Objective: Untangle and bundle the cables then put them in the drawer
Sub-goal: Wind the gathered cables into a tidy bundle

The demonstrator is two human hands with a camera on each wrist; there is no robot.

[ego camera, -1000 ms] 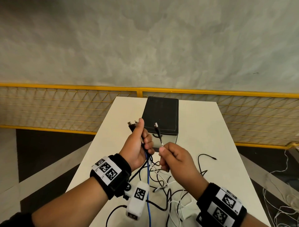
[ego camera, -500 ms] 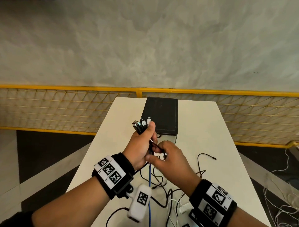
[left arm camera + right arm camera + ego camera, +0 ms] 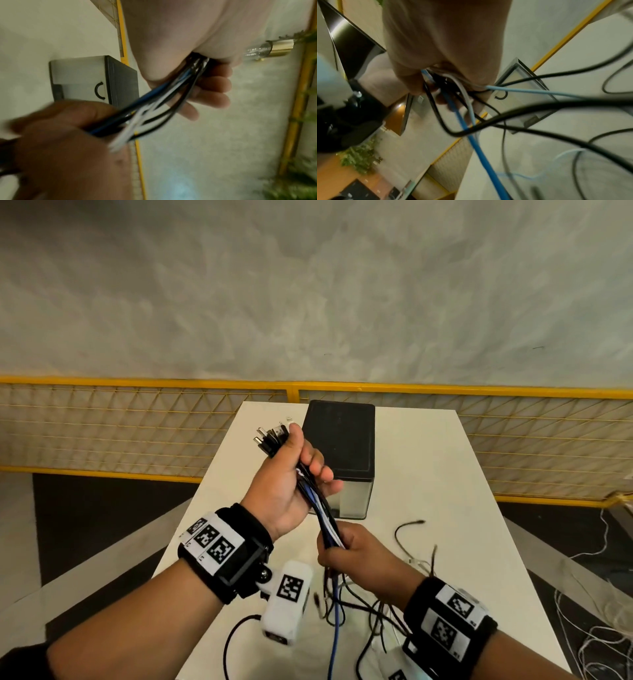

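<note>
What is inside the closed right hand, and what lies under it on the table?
The right hand grips the cables: black, white and blue strands enter its fist. Below it, loose cable tails sprawl on the white table. How the strands cross inside the fist is covered by the fingers.

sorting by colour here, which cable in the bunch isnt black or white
The blue cable: it runs through the left hand and right hand with the bundle, then hangs toward the table.

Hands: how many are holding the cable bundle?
2. The left hand grips the cable bundle just under the plugs; the right hand grips it lower down.
</note>
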